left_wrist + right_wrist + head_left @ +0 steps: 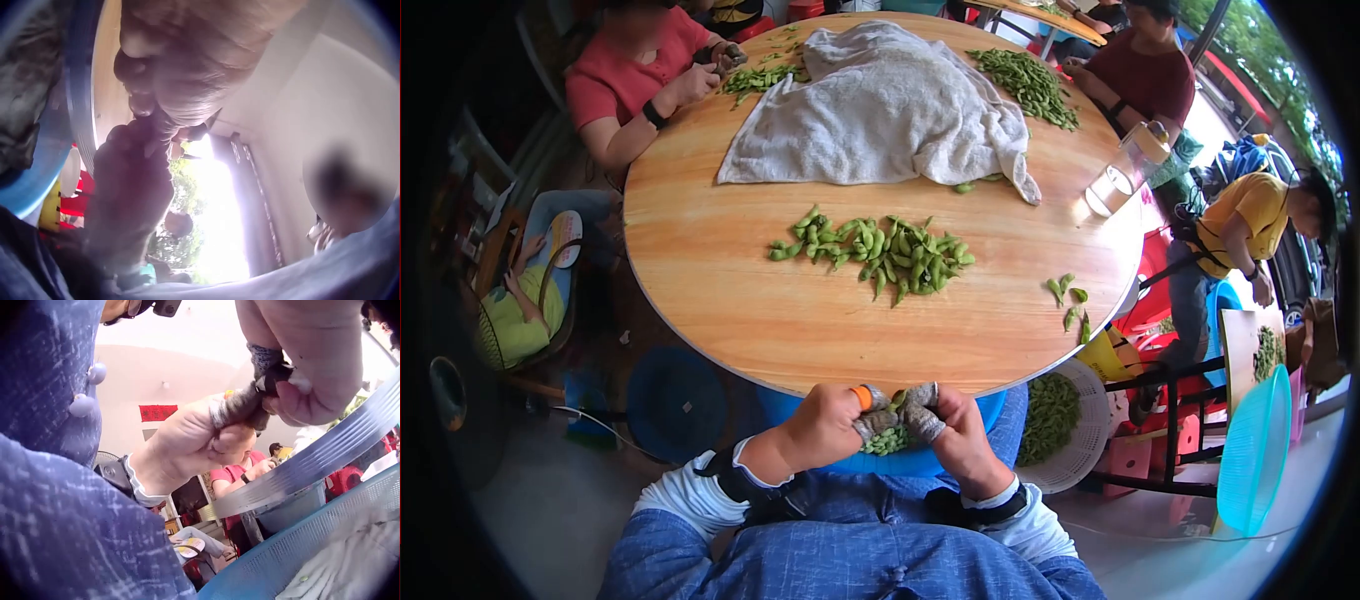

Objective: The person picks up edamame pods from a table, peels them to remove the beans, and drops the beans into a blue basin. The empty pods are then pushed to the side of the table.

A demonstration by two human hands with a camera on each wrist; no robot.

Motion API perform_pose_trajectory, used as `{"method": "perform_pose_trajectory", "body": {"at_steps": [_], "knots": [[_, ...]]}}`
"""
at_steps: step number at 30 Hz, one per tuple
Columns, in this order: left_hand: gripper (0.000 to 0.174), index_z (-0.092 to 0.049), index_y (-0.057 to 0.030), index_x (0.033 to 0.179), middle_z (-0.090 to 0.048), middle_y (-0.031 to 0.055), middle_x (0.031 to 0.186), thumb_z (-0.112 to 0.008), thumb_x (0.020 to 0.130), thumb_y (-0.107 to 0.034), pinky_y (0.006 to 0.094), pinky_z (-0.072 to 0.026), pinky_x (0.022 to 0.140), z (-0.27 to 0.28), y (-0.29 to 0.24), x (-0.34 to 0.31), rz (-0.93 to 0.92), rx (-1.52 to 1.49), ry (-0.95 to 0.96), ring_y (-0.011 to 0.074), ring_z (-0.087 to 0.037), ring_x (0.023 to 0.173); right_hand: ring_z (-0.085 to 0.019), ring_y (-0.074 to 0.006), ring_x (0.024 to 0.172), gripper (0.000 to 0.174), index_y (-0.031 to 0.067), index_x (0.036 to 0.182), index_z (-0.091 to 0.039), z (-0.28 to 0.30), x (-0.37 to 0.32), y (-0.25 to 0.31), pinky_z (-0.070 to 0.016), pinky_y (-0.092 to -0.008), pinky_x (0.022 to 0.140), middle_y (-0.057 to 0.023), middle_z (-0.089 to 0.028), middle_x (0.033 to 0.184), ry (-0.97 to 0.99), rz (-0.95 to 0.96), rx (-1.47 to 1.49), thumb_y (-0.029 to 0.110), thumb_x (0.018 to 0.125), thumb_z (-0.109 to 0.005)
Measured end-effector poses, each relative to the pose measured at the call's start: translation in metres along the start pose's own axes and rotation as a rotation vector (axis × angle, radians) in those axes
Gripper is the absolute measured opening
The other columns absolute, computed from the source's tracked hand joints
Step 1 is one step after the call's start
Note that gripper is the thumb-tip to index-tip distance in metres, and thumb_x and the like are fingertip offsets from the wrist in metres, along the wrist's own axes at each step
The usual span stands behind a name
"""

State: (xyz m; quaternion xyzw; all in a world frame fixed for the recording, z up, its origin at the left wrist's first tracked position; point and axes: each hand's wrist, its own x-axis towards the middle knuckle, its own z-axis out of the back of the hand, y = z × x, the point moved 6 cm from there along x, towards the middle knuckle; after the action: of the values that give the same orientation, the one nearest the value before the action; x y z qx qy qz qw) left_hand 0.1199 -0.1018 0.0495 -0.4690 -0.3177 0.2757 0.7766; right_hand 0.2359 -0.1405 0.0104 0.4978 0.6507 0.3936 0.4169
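Observation:
Over the lap, my left hand (825,420) and right hand (972,440) meet fingertip to fingertip. Grey cloth covers wrap several fingers, and an orange band circles one on the left. Between them they pinch a green edamame pod (897,400), mostly hidden by the fingers. Beneath the hands, shelled green beans (887,441) lie in a blue basin (920,463). Across the table edge sits a loose pile of edamame pods (908,260). Both hands (312,369) also show close together in the right wrist view; the left wrist view is dark and backlit.
A round wooden table (730,280) carries a crumpled white towel (880,110), more pod piles (1025,85) and a clear jug (1112,185). To the right stand a white basket (1085,440) of pods and a turquoise basket (1253,460). Other people sit around the table.

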Motion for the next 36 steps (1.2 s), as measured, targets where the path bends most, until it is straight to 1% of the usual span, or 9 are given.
{"method": "perform_pose_trajectory", "body": {"at_steps": [3,5,12,17,19,22,26,30,36], "knots": [[0.009,-0.055,-0.0007,0.073,-0.055,0.0054,0.061,-0.054,0.079,-0.008,0.0225,-0.0372,0.046,-0.003,0.022,-0.009,0.279,-0.464,0.076,0.0073,-0.048,0.053,-0.050,-0.0091,0.072,0.008,-0.0009,0.084,-0.055,-0.006,-0.003,0.005,-0.0404,-0.0218,0.066,-0.0013,-0.055,0.078,0.035,0.110,0.108,0.006,0.081,-0.052],[0.010,-0.055,-0.0037,0.077,-0.053,-0.0017,0.059,-0.050,0.082,-0.010,0.0163,-0.0331,0.043,-0.009,0.034,-0.017,0.483,-0.667,0.102,0.0026,-0.044,0.048,-0.052,-0.0135,0.070,0.007,-0.0003,0.083,-0.055,-0.001,-0.003,0.008,-0.0416,-0.0236,0.064,-0.0048,-0.056,0.078,0.015,0.217,-0.170,0.004,0.078,-0.055],[0.010,-0.052,-0.0048,0.087,-0.054,0.0005,0.067,-0.051,0.079,-0.009,0.0156,-0.0346,0.047,-0.031,0.046,-0.029,0.598,-0.822,0.082,0.0034,-0.047,0.055,-0.056,-0.0288,0.068,0.020,0.0014,0.082,-0.057,-0.018,-0.009,0.032,-0.0449,-0.0311,0.059,-0.0139,-0.056,0.078,-0.017,0.459,-0.829,-0.006,0.064,-0.059],[0.028,-0.050,-0.0040,0.103,-0.057,0.0134,0.086,-0.056,0.078,-0.015,0.0336,-0.0432,0.075,-0.035,0.016,-0.027,0.086,-0.006,0.386,0.0309,-0.055,0.084,-0.054,-0.0181,0.061,0.009,-0.0008,0.076,-0.059,0.059,-0.039,0.053,-0.0421,-0.0273,0.054,-0.0102,-0.055,0.068,-0.369,0.318,-1.081,-0.004,0.069,-0.056],[0.027,-0.053,-0.0042,0.100,-0.057,0.0131,0.086,-0.058,0.077,-0.017,0.0327,-0.0438,0.074,-0.025,0.014,-0.023,0.008,0.013,0.332,0.0294,-0.056,0.083,-0.055,-0.0279,0.061,0.014,-0.0001,0.082,-0.057,0.099,-0.059,0.067,-0.0419,-0.0328,0.055,-0.0167,-0.055,0.069,-0.607,0.141,-1.158,-0.001,0.069,-0.055],[0.020,-0.057,-0.0029,0.091,-0.056,0.0138,0.082,-0.059,0.074,-0.012,0.0344,-0.0450,0.068,0.014,0.015,-0.009,-0.042,0.149,0.082,0.0293,-0.055,0.077,-0.055,-0.0251,0.061,0.012,-0.0015,0.082,-0.057,0.131,-0.085,0.078,-0.0423,-0.0306,0.056,-0.0169,-0.055,0.068,-0.753,0.091,-1.418,0.000,0.071,-0.054],[0.025,-0.054,-0.0007,0.095,-0.053,0.0181,0.087,-0.056,0.072,-0.010,0.0387,-0.0434,0.068,0.098,0.040,0.019,-0.055,0.730,-0.405,0.0333,-0.052,0.079,-0.055,-0.0180,0.062,0.012,-0.0026,0.084,-0.058,0.116,-0.081,0.076,-0.0428,-0.0274,0.057,-0.0117,-0.057,0.071,-0.774,0.282,-1.123,-0.001,0.072,-0.055],[0.019,-0.054,0.0021,0.086,-0.053,0.0191,0.087,-0.056,0.068,-0.004,0.0393,-0.0419,0.069,0.137,0.093,0.046,0.049,1.017,-0.329,0.0350,-0.051,0.079,-0.055,-0.0130,0.067,0.015,-0.0022,0.087,-0.059,0.104,-0.056,0.042,-0.0429,-0.0228,0.061,-0.0073,-0.057,0.073,-0.604,0.218,-0.810,-0.005,0.072,-0.057],[0.010,-0.056,-0.0001,0.077,-0.054,0.0182,0.074,-0.055,0.069,-0.005,0.0387,-0.0430,0.063,0.125,0.081,0.042,0.179,0.814,-0.287,0.0329,-0.054,0.069,-0.055,-0.0099,0.076,0.019,-0.0039,0.097,-0.056,0.032,-0.014,0.030,-0.0439,-0.0218,0.067,-0.0047,-0.058,0.084,-0.304,0.084,-0.344,0.002,0.079,-0.055]]}}
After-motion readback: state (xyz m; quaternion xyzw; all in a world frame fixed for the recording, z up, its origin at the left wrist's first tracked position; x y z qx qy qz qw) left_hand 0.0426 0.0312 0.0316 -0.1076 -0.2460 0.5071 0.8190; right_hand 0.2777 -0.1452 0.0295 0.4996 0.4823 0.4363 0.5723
